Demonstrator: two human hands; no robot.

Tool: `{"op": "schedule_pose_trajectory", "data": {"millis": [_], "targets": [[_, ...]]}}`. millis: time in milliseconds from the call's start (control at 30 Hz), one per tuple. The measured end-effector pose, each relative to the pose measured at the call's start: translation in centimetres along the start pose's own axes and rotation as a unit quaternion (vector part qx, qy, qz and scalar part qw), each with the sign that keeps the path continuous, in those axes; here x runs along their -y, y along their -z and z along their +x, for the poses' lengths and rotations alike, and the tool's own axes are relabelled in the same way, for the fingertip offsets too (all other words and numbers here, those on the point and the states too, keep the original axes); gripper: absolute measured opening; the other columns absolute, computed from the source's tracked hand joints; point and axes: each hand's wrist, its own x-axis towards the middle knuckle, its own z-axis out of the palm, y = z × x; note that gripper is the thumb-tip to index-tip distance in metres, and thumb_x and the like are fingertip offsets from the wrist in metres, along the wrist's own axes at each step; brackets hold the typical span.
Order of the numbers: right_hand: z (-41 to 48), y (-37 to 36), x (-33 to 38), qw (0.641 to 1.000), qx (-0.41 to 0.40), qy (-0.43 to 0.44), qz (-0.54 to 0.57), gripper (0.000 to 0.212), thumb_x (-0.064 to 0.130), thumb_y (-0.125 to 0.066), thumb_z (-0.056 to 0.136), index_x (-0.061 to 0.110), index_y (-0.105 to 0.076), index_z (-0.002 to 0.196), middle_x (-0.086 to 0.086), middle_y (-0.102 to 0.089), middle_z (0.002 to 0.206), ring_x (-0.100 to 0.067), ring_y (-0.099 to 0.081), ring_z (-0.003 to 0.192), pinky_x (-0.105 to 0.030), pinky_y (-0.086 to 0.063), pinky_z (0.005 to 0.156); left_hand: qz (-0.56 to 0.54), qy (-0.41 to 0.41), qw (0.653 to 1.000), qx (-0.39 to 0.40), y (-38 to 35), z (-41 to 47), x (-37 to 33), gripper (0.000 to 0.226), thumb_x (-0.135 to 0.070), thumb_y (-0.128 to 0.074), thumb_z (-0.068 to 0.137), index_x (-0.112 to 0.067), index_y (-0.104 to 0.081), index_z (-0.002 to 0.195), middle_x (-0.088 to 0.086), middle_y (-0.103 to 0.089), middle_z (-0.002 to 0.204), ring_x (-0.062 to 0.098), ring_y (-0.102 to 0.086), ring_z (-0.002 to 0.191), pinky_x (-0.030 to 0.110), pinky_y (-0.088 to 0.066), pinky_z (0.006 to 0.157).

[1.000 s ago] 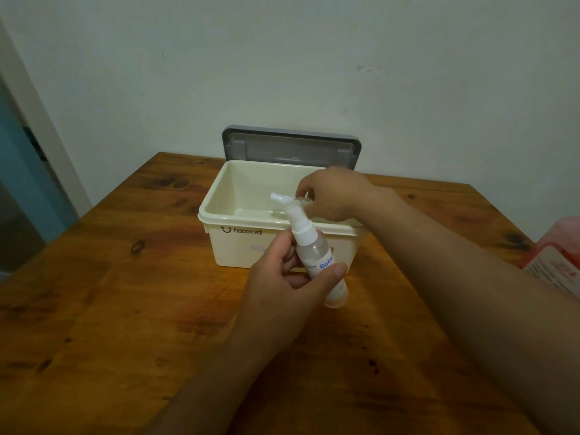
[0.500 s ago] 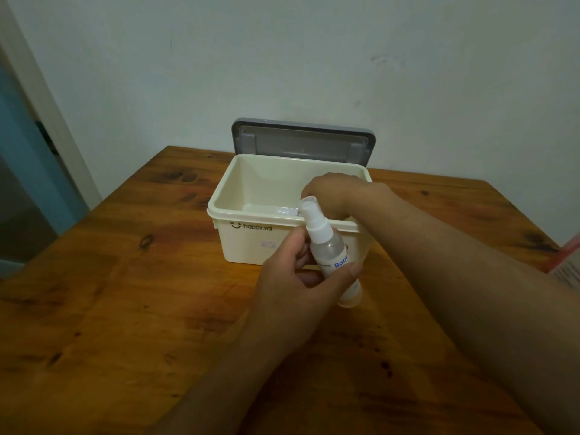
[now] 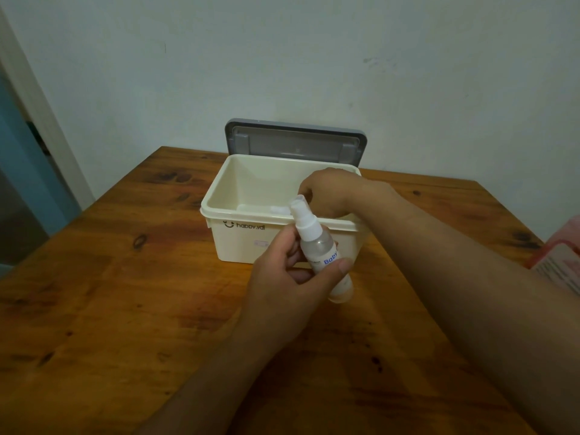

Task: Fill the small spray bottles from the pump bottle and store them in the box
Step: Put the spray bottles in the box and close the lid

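Centre of the frame: left hand grips a small spray bottle, thumb across the label, fingers curled behind. The bottle is tilted, nozzle to the upper left, base to the lower right. It hangs over the table, just in front of the box. Clear liquid seems to be inside it.

Right hand reaches over the near rim of the box with its fingers curled, close to the nozzle. Cannot tell if it pinches anything. The box is open, with its grey lid standing up at the back. A small white thing lies on the box floor, too blurred to name. No pump bottle is in view. A pink packet sits at the right edge.

Risks, as I judge them:
- The grip sits mid-body on a smooth, tilted bottle. A loose thumb lets it slide out onto the table.
- The right hand is crowded against the nozzle. A bump there could press the sprayer and wet the box or table.
- If the sprayer top is not screwed tight, the bottle leaks once laid flat in the box.
- The right forearm crosses the rim of a light plastic box. Leaning on it could shove or tip the box.
- The upright lid could drop shut on the hand if the box is jolted.
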Motion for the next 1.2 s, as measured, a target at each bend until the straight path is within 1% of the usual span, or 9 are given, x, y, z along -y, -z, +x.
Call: {"op": "schedule_pose_trajectory", "data": {"millis": [167, 233, 300, 467, 600, 700, 867, 1000, 1200], "targets": [[-1.4, 1.1, -0.3, 0.999, -0.024, 0.000, 0.022, 0.032, 0.030, -0.059, 0.095, 0.020, -0.063, 0.125, 0.001, -0.064, 0.121, -0.014, -0.053, 0.096, -0.027, -0.042, 0.081, -0.011, -0.003, 1.000, -0.002, 0.0, -0.1, -0.2, 0.044, -0.021, -0.076, 0.076, -0.034, -0.053, 0.112, -0.011, -0.066, 0.107, -0.005, -0.062, 0.099, 0.013, -0.053, 0.072], [-2.3, 1.2, -0.4, 0.998, -0.047, 0.003, 0.037, 0.031, 0.032, -0.058, 0.095, 0.023, -0.064, 0.124, 0.003, -0.065, 0.123, -0.014, -0.057, 0.102, -0.026, -0.045, 0.085, -0.017, -0.006, 1.000, 0.000, 0.0, -0.1, -0.3, 0.043, -0.020, -0.075, 0.076, -0.033, -0.053, 0.111, -0.010, -0.067, 0.106, -0.004, -0.063, 0.098, 0.013, -0.053, 0.072], [-3.5, 1.0, -0.5, 0.989, -0.096, 0.012, 0.111, 0.027, 0.029, -0.057, 0.096, 0.025, -0.067, 0.120, 0.007, -0.067, 0.121, -0.009, -0.059, 0.103, -0.023, -0.045, 0.085, -0.025, -0.012, 1.000, 0.000, 0.0, -0.1, -0.5, 0.042, -0.019, -0.075, 0.077, -0.031, -0.054, 0.110, -0.008, -0.067, 0.106, -0.003, -0.064, 0.098, 0.013, -0.053, 0.072], [-7.9, -0.5, 0.0, 0.913, -0.241, 0.034, 0.326, 0.022, 0.017, -0.057, 0.095, 0.027, -0.072, 0.109, 0.014, -0.072, 0.104, -0.002, -0.066, 0.096, -0.020, -0.052, 0.086, -0.057, -0.026, 0.998, -0.004, 0.0, -0.1, -0.7, 0.039, -0.014, -0.074, 0.078, -0.030, -0.055, 0.108, -0.010, -0.066, 0.103, -0.003, -0.064, 0.096, 0.012, -0.053, 0.069], [-11.2, -1.6, 0.5, 0.868, -0.299, 0.065, 0.392, 0.027, 0.012, -0.054, 0.094, 0.029, -0.070, 0.106, 0.012, -0.072, 0.103, -0.004, -0.068, 0.096, -0.025, -0.056, 0.082, -0.082, -0.037, 0.996, -0.012, 0.1, -0.1, -0.7, 0.038, -0.024, -0.075, 0.072, -0.029, -0.057, 0.106, -0.011, -0.067, 0.101, 0.002, -0.065, 0.099, 0.017, -0.055, 0.070], [-13.1, -2.1, 0.9, 0.848, -0.321, 0.088, 0.411, 0.033, 0.007, -0.052, 0.088, 0.024, -0.069, 0.110, 0.008, -0.072, 0.106, -0.004, -0.068, 0.098, -0.018, -0.054, 0.079, -0.096, -0.044, 0.994, -0.027, 0.2, -0.1, -0.7, 0.045, -0.028, -0.074, 0.069, -0.024, -0.058, 0.110, -0.006, -0.066, 0.107, 0.009, -0.065, 0.104, 0.021, -0.056, 0.073], [-14.6, -3.0, 1.4, 0.861, -0.315, 0.129, 0.377, 0.038, 0.005, -0.052, 0.085, 0.021, -0.064, 0.118, 0.007, -0.069, 0.110, -0.006, -0.065, 0.102, -0.021, -0.055, 0.082, -0.157, -0.053, 0.985, -0.039, 0.2, -0.1, -0.9, 0.048, -0.019, -0.074, 0.068, -0.017, -0.056, 0.113, 0.000, -0.068, 0.105, 0.015, -0.067, 0.101, 0.020, -0.056, 0.071], [-15.0, -3.5, 1.6, 0.879, -0.313, 0.161, 0.322, 0.037, 0.027, -0.054, 0.088, 0.017, -0.064, 0.122, 0.004, -0.066, 0.117, -0.008, -0.062, 0.107, -0.025, -0.056, 0.082, -0.200, -0.059, 0.977, -0.051, 0.2, 0.0, -1.1, 0.049, -0.017, -0.072, 0.066, -0.016, -0.054, 0.111, -0.004, -0.069, 0.098, 0.013, -0.069, 0.098, 0.019, -0.056, 0.069], [-14.7, -3.4, 1.6, 0.903, -0.316, 0.179, 0.229, 0.044, 0.038, -0.063, 0.086, 0.020, -0.062, 0.126, 0.007, -0.064, 0.120, -0.008, -0.059, 0.111, -0.033, -0.054, 0.088, -0.263, -0.073, 0.960, -0.060, 0.2, 0.0, -1.5, 0.043, -0.008, -0.068, 0.066, -0.011, -0.054, 0.107, -0.008, -0.073, 0.089, 0.012, -0.072, 0.089, 0.019, -0.056, 0.066]]}}
